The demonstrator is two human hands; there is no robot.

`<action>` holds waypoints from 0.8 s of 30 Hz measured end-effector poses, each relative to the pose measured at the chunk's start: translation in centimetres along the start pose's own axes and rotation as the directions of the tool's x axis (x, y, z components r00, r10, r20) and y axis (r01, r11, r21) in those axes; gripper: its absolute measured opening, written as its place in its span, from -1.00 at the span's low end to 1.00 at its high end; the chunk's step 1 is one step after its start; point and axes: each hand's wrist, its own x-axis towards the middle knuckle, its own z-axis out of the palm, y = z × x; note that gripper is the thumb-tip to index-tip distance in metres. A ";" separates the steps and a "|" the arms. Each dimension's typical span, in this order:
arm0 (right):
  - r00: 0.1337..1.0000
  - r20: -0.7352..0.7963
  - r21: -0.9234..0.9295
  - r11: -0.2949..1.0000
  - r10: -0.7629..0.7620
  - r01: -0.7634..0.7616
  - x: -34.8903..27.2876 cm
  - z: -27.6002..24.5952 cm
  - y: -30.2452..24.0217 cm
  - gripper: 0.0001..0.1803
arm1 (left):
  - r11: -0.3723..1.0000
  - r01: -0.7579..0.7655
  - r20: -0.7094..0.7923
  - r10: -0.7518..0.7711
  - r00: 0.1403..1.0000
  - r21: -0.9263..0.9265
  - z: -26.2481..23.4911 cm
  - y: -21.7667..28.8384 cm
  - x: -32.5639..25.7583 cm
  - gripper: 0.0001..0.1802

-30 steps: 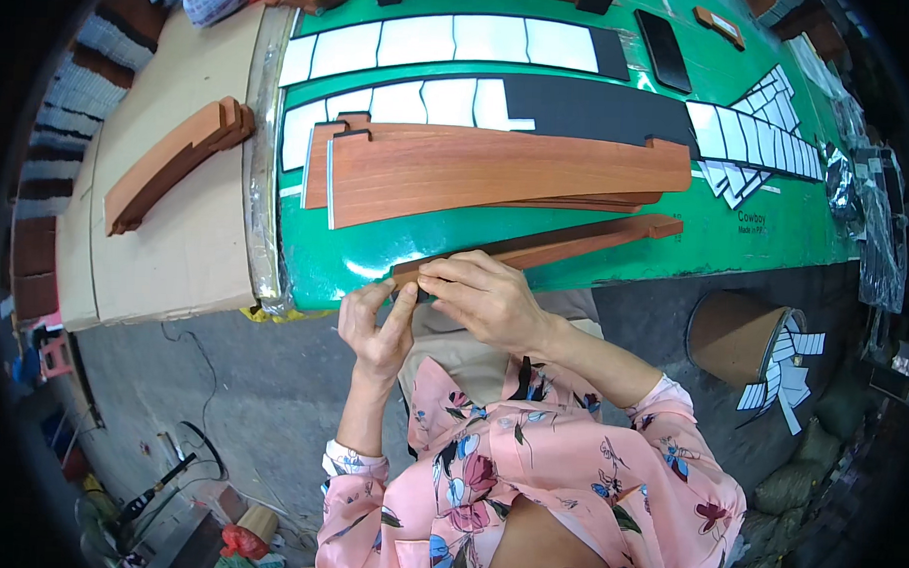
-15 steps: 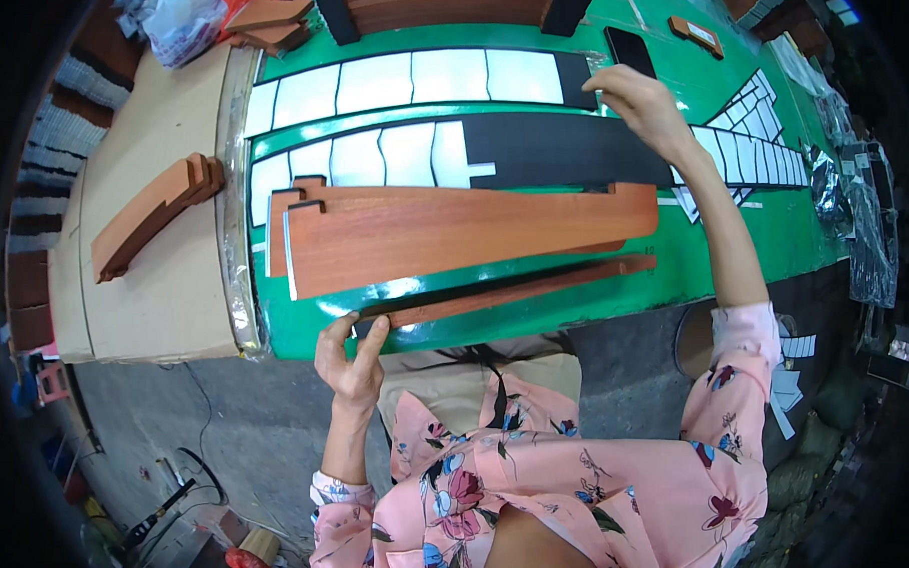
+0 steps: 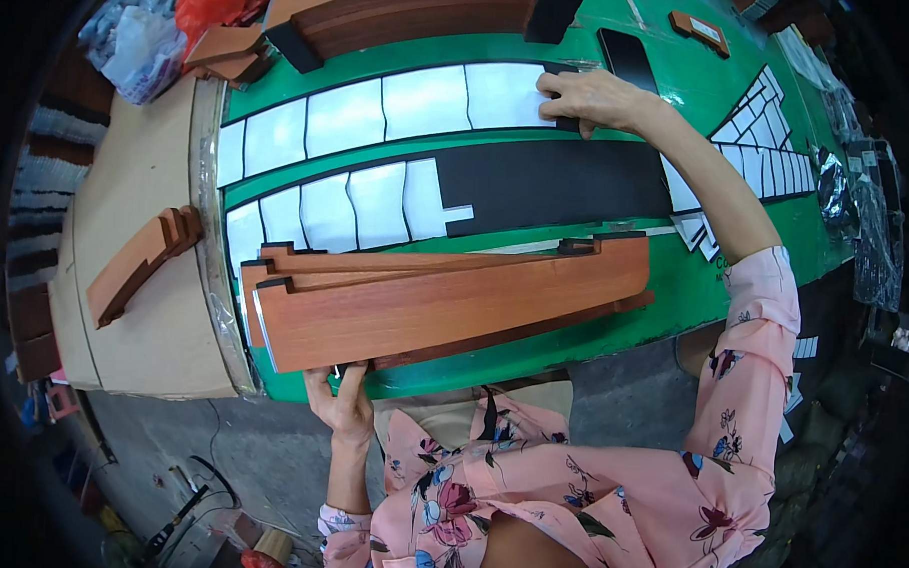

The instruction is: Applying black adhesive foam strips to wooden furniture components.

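Note:
A stack of long curved reddish-brown wooden panels (image 3: 444,304) lies across the near part of the green table (image 3: 735,284). My left hand (image 3: 342,400) grips the near left edge of a thin panel under the stack, at the table's rim. My right hand (image 3: 593,97) reaches far across the table, fingers pressed on the right end of a row of white rectangular sheets (image 3: 380,111). Nearer to me, a second row of white sheets (image 3: 347,215) runs into a long black strip (image 3: 558,182).
A tan board surface (image 3: 127,202) at the left carries curved wooden pieces (image 3: 140,263). Dark wooden parts (image 3: 404,7) lie at the table's far edge. More white sheets (image 3: 769,160) fan out at the right beside plastic bags (image 3: 868,208). Tools lie on the floor (image 3: 181,515).
My right hand left the thin panel at the near edge and reached to the far row of white sheets. My left hand stayed at the panel's near left end.

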 end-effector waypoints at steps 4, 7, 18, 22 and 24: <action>0.999 -0.030 -0.051 0.998 -0.041 0.040 0.1 0.4 0.8 -0.59 | 0.993 0.117 0.031 -0.117 0.993 -0.003 0.5 -0.8 -0.4 -0.68; 0.998 -0.054 -0.016 1.000 0.013 -0.013 0.0 0.5 0.9 -0.56 | 0.989 0.133 0.031 -0.131 0.991 -0.057 0.6 -0.9 -0.2 -0.65; 0.923 -0.139 0.382 0.879 0.359 -0.285 -1.5 2.3 -0.5 -0.30 | 0.998 0.055 0.012 -0.055 0.998 -0.012 -0.5 0.9 -0.5 -0.71; 0.913 -0.221 0.308 0.913 0.344 -0.269 -1.8 2.3 -1.4 -0.36 | 0.998 0.049 0.027 -0.050 0.998 0.035 -0.8 1.1 -0.6 -0.68; 0.894 -0.088 0.298 0.868 0.440 -0.398 -1.4 1.2 -2.0 -0.42 | 0.998 0.042 0.026 -0.043 0.999 0.036 -0.8 1.1 -0.5 -0.68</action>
